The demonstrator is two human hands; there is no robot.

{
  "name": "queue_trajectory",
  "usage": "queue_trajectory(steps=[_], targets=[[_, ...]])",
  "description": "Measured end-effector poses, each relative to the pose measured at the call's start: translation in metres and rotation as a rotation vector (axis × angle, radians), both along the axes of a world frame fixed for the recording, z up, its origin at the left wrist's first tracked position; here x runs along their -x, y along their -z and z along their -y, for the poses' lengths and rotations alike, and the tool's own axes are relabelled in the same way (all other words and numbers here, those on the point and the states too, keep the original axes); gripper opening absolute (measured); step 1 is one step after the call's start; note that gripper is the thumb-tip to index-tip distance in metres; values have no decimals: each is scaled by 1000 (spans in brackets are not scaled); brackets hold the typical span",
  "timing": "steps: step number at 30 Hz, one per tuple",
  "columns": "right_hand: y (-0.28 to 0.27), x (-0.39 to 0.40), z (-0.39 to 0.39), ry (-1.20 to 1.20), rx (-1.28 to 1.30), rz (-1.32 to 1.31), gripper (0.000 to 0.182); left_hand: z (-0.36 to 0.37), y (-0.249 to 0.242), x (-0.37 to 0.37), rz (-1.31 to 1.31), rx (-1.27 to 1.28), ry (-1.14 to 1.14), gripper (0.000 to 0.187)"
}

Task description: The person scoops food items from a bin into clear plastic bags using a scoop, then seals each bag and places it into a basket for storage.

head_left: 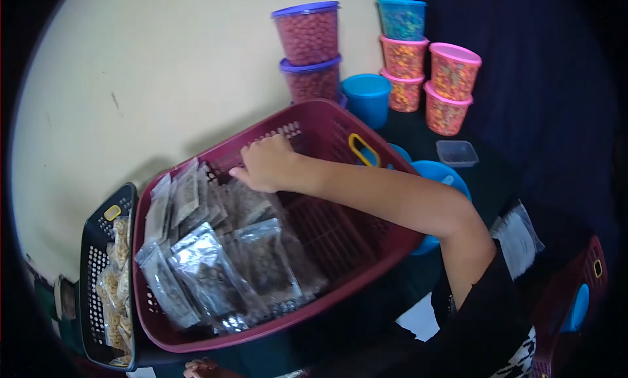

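My right hand [267, 162] reaches over the far side of a maroon plastic basket [340, 293], its fingers curled among the clear bags; what they hold, if anything, is hidden. Several clear pouches with dark contents [212, 273] lie in the left half of the basket, some standing against its far wall. The right half shows the slatted bottom. My left hand [204, 367] is low at the bottom edge of the view, below the near side of the basket, partly cut off, its fingers bent and their grip unclear.
A dark basket of snack bags [118, 280] stands at the left. Stacked tubs with purple lids [307, 38], pink-lidded tubs [453, 74] and a blue tub [367, 100] are behind. A small clear box [457, 154] and a blue basin [451, 175] lie right.
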State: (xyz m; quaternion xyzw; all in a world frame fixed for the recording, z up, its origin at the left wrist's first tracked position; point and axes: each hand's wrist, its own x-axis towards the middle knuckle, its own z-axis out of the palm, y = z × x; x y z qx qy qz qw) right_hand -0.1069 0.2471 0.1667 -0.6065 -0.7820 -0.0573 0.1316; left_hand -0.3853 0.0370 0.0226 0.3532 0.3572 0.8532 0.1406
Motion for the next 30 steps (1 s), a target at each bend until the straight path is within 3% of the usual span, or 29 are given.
queue_trajectory(steps=[3, 5, 8, 10, 11, 13, 15, 17, 19, 20, 22, 23, 24, 25, 26, 27, 28, 30], targets=[[7, -21, 62, -185, -198, -98, 42, 12, 4, -14, 26, 7, 52, 20], [28, -39, 99, -190, -375, -91, 34, 19, 6, -30, -4, -39, 121, 19], [39, -75, 146, -153, -337, -144, 30, 19, 20, -49, -34, 19, 252, 17], [47, -104, 171, -143, -622, -178, 19, 27, 21, -70, -72, 66, 398, 17], [49, -117, 187, -113, -614, -171, 19, 32, 16, -87, -72, 76, 428, 17], [56, -147, 228, 7, -821, -379, 10, 43, 7, -122, -123, 49, 509, 20], [86, -168, 273, 139, -804, -602, 6, 56, 10, -159, -104, 37, 607, 21], [138, -171, 317, 325, -733, -844, 5, 73, 21, -203, -252, 64, 861, 18], [203, -162, 351, 443, -592, -1253, 7, 104, 35, -266, -531, 168, 1014, 32], [233, -153, 368, 514, -506, -1410, 8, 126, 27, -290, -819, 232, 1057, 28], [295, -144, 398, 520, -314, -1873, 8, 161, 57, -333, -919, 75, 1394, 33], [339, -147, 414, 316, -270, -2120, 9, 177, 64, -350, -1053, -98, 1464, 33], [371, -134, 428, 396, -344, -2160, 18, 195, 83, -366, -1153, -177, 1555, 34], [390, -122, 439, 475, -419, -2193, 27, 209, 94, -373, -1441, -307, 1478, 36], [404, -120, 447, 491, -438, -2196, 27, 211, 125, -378, -1372, -478, 1586, 38], [412, -118, 453, 461, -623, -2233, 27, 211, 158, -382, -1291, -650, 1687, 39], [420, -118, 459, 428, -809, -2258, 27, 212, 171, -391, -1291, -657, 1707, 39], [429, -114, 467, 352, -1188, -2277, 26, 213, 191, -402, -994, -399, 1897, 42]])
